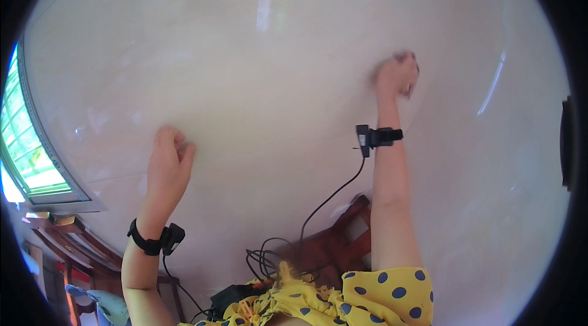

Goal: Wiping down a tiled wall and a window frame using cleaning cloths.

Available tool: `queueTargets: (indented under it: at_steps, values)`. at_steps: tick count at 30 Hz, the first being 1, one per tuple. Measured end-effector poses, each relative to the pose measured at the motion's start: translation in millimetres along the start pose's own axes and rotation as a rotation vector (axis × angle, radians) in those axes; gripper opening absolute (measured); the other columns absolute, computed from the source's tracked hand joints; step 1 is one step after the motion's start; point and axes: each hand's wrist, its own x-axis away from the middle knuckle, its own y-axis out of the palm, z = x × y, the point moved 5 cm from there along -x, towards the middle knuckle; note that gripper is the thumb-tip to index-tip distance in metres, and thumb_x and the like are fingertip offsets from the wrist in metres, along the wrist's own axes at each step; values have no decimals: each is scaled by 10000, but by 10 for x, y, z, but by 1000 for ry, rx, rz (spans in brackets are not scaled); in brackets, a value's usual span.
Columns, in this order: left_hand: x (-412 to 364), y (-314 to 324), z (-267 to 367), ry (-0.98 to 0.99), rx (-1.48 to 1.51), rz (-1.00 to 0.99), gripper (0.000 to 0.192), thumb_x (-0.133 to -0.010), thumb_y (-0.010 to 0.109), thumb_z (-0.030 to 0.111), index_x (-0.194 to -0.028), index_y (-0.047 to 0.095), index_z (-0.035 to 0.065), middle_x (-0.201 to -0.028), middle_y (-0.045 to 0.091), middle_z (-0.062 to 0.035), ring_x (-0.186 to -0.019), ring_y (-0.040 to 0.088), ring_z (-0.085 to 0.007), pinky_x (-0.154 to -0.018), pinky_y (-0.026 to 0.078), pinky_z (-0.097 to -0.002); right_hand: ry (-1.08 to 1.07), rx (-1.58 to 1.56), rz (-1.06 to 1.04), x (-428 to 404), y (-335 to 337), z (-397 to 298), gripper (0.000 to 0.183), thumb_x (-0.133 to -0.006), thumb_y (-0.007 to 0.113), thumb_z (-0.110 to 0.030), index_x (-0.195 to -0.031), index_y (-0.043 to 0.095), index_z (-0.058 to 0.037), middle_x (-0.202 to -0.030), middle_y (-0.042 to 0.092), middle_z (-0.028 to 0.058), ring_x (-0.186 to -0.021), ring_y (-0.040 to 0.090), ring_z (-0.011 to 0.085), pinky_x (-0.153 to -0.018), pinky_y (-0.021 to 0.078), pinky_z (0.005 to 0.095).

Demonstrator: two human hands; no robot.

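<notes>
My left hand (171, 150) is near a pale, glossy tiled surface (257, 96), left of the middle. Its fingers are curled, the thumb stands a little apart, and nothing shows in it. Farther up and to the right, my right hand (398, 74) is curled into a fist against or close to the same surface. It is blurred, with dark patches at its edge; whether it holds anything cannot be told. Each wrist bears a black strap with a small device, the left one (172, 238) and the right one (364, 140), each with a black cable.
A window (32, 151) with bars is at the left edge. Wooden furniture (73, 238) stands at the lower left, and a reddish-brown wooden piece (342, 238) lies below the middle near looped black cables (264, 257). A dark object (566, 142) is at the right edge.
</notes>
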Motion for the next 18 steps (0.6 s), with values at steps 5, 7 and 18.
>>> queueTargets:
  at_steps: [5,7,18]
  values:
    - [-14,161,135,-47,-99,180,264,-863,664,30,-1029,458,36,-987,513,-134,-757,575,-289,-660,473,-391,-821,-492,-23,236,-344,-2032,340,-838,514,-49,-1137,661,-117,-1169,610,118,-1074,538,355,-931,383,487]
    - [-29,187,226,-56,-78,183,257,-863,656,14,-1031,463,40,-985,509,-124,-756,566,-274,-664,472,-382,-957,-444,-34,307,-396,-2249,359,-845,529,-75,-1167,663,-158,-1249,581,99,-1142,508,351,-960,371,491]
    - [120,189,158,-92,-5,210,261,-860,641,-37,-1060,494,44,-982,500,-69,-797,508,-184,-726,465,-316,-144,-80,57,-1216,178,-351,474,-832,534,-133,-1287,624,-232,-1325,539,152,-1228,465,401,-988,394,568]
